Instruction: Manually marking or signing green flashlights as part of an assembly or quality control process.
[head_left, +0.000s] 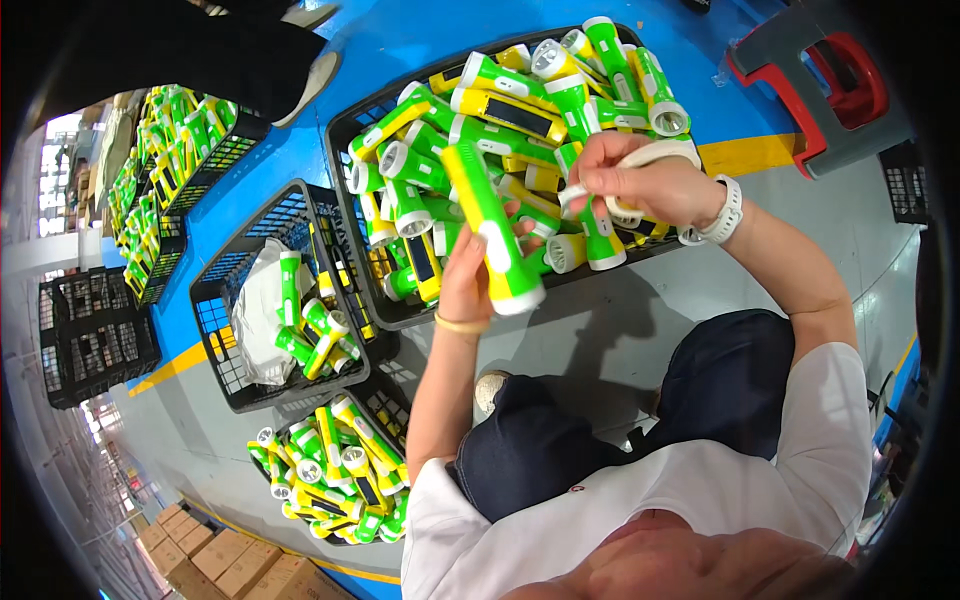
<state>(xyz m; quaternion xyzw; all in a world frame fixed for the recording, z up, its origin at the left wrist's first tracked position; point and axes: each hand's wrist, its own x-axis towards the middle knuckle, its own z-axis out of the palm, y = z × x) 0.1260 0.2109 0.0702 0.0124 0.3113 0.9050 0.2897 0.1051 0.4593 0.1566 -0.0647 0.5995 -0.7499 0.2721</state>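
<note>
My left hand (pixel 468 272) is wrapped round a flashlight (pixel 482 215) with a green and yellow body and white parts. It is tilted, its wide white end toward me, above the large black crate (pixel 400 318). To the right, the fingers of my right hand (pixel 650 185) are closed on a white looped strip (pixel 662 152), whose exact kind I cannot make out; part of it hides behind the fingers. Beneath both hands, flashlights (pixel 510 115) of the same colours lie heaped at many angles in the crate. Some show a dark panel on the side.
Left of the large crate, a smaller black crate (pixel 235 385) holds a grey-white bag (pixel 262 318) and several flashlights. More flashlights fill a crate (pixel 335 480) nearer me and crates (pixel 190 165) far left. A grey-red stool (pixel 815 85) stands right; another person's shoe (pixel 312 85) shows at the top.
</note>
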